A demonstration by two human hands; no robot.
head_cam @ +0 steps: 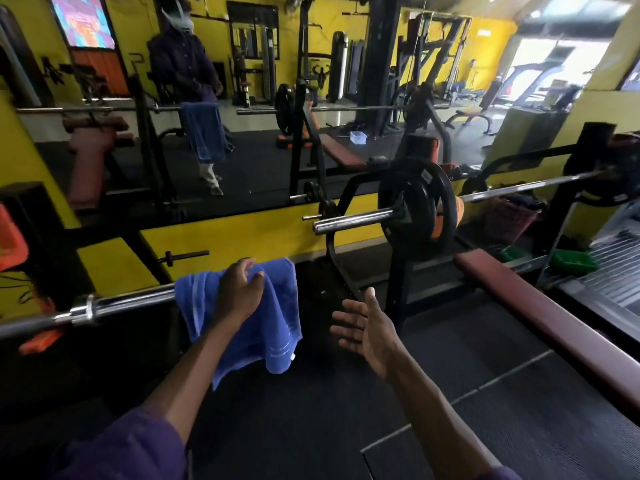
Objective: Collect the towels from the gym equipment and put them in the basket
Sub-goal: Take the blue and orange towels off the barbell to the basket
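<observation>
Left hand (239,289) on towel (277,327), right hand (363,327) beside

Blue towel (242,317) hiding part of barbell bar (121,301). Bar running off left edge. Pink basket (509,220) looking blurry.

towel (277,327): soft blue terry cloth | barbell (114,303): glossy chrome metal | floor (346,410): matt textured rubber
</observation>
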